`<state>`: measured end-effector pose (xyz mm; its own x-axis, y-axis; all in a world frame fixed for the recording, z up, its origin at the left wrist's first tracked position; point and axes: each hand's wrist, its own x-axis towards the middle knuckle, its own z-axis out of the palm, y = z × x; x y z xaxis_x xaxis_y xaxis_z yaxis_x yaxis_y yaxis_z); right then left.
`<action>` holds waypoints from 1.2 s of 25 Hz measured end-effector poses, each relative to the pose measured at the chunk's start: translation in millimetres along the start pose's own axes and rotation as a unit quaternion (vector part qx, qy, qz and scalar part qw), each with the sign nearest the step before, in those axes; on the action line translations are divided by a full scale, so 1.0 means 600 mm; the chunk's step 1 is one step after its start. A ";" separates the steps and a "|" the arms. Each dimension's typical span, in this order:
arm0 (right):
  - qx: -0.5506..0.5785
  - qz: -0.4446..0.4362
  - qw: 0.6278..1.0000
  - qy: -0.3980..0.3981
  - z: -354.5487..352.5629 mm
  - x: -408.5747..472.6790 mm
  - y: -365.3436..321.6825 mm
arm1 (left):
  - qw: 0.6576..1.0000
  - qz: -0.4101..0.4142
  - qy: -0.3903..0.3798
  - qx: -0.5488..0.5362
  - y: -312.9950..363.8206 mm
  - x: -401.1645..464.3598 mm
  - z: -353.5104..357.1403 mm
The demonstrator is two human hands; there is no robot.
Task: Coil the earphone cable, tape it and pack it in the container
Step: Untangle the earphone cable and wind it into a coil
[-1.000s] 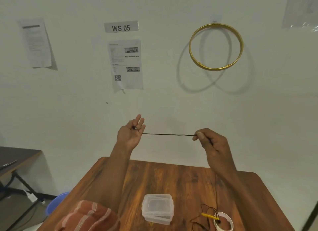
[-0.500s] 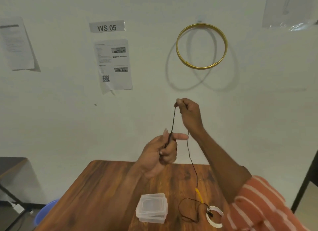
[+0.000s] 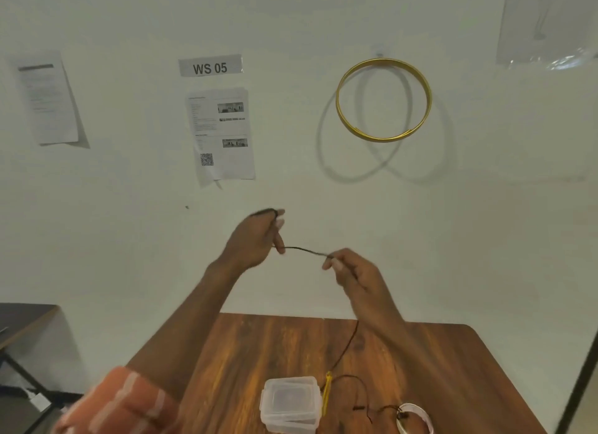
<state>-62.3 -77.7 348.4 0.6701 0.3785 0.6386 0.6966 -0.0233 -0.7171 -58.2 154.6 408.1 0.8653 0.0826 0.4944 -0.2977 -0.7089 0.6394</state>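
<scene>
While both hands work raised above the desk, the left hand pinches one end of the cable as an anchor. The right hand pinches it farther along, leaving a short slack span between them, apparently ready for a loop. The remaining cable trails down to the desk, near the closed container and the tape, both within reach for later steps.

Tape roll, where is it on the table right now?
In the head view the white tape roll lies at the wooden table's near right edge, right of the clear plastic container, touching the earphone cable's loose end.
</scene>
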 end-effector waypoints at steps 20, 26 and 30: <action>-0.109 -0.006 0.992 -0.061 0.061 -0.038 0.049 | 0.960 0.034 0.234 -0.153 0.060 0.070 -0.080; -0.064 -0.051 0.992 0.100 -0.041 0.089 -0.025 | 0.976 -0.036 -0.109 -0.184 0.004 -0.006 0.039; -0.061 -0.032 0.990 0.124 -0.086 0.167 -0.018 | 0.881 -0.051 -0.203 -0.424 0.052 -0.068 0.125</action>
<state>10.8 -87.5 434.7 0.6557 0.1436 0.7412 0.7550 -0.1235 -0.6440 -72.7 76.5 363.8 0.9270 -0.2629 0.2675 -0.2556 0.0794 0.9635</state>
